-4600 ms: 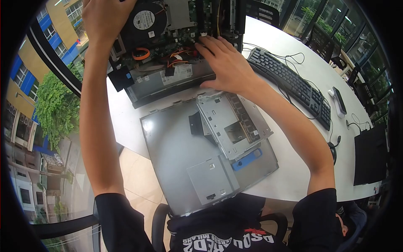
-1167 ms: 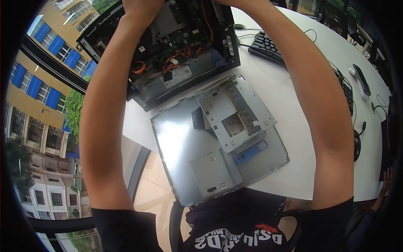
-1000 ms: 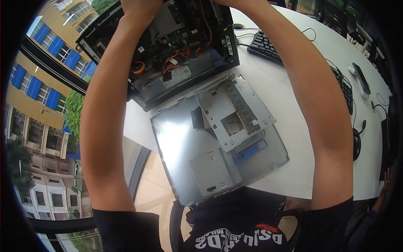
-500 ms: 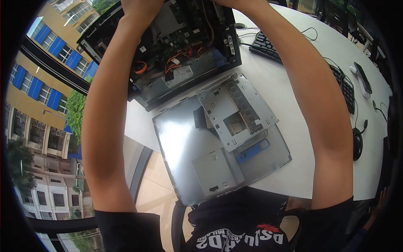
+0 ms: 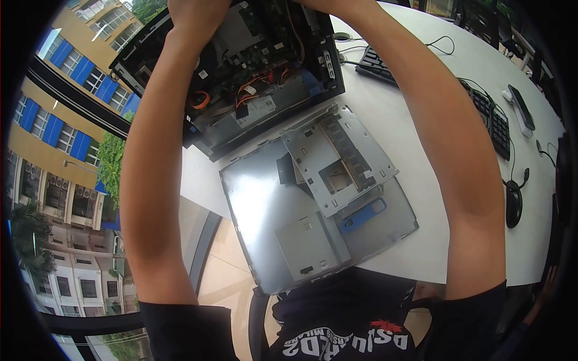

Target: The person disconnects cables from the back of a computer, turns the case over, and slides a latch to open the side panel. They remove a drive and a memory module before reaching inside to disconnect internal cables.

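An open computer case lies at the top of the head view, its circuit board and orange cables exposed. My left hand reaches over the upper left part of the case, its fingers cut off by the frame's top edge. At that same edge, only the wrist end of my right hand shows, above the case's far side. What either hand touches is out of sight. Nearer me lies a shiny metal side panel, with a metal drive bracket resting on it beside a blue latch.
On the white table to the right are a black keyboard, a second keyboard, a black mouse, a handset-like device and loose cables. The panel's near edge overhangs the table. Windows stand at the left.
Both forearms have shifted slightly, and the whole view has moved a little. The case, panel and bracket keep their places relative to one another.
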Demonstrator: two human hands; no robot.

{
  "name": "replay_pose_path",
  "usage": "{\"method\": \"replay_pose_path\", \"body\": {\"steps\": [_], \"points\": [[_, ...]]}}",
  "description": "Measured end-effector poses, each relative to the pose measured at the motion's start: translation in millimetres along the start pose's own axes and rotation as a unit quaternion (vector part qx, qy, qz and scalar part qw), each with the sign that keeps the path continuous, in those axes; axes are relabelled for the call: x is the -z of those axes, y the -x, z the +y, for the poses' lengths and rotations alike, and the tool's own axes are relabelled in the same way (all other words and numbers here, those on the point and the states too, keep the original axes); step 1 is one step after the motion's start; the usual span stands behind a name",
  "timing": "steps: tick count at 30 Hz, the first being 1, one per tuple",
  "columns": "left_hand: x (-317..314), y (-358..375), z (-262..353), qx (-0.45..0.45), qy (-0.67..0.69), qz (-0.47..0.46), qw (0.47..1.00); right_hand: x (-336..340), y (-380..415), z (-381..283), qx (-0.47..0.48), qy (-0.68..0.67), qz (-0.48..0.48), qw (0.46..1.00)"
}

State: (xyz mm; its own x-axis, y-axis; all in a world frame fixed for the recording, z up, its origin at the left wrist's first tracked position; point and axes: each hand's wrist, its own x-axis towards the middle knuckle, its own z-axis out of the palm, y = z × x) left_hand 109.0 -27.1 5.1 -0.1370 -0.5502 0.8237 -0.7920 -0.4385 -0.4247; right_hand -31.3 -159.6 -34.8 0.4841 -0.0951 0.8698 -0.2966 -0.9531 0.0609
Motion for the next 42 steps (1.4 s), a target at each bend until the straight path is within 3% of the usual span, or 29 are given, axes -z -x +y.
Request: {"method": "replay_pose_path", "body": {"steps": [9,30,36,42], "points": [[-1.3,-5.8,8.6,0.049,-0.002,-0.009,0.999,-3.0,0.4,0.3,-0.004,-0.007,0.015,1.0],[5.9,-5.3,13.5,0.05,-0.007,-0.046,0.998,-1.7,1.3,-1.1,-0.004,0.004,-0.002,1.0],[-1.8,-3.4,6.2,0.004,-0.013,-0.007,1.0,1.9,2.6,-0.2,0.004,0.015,-0.01,1.0],[-2.4,-2.1,6.7,0.027,0.002,0.011,1.0,8.2,7.0,-2.9,0.045,0.04,0.017,0.998]]}}
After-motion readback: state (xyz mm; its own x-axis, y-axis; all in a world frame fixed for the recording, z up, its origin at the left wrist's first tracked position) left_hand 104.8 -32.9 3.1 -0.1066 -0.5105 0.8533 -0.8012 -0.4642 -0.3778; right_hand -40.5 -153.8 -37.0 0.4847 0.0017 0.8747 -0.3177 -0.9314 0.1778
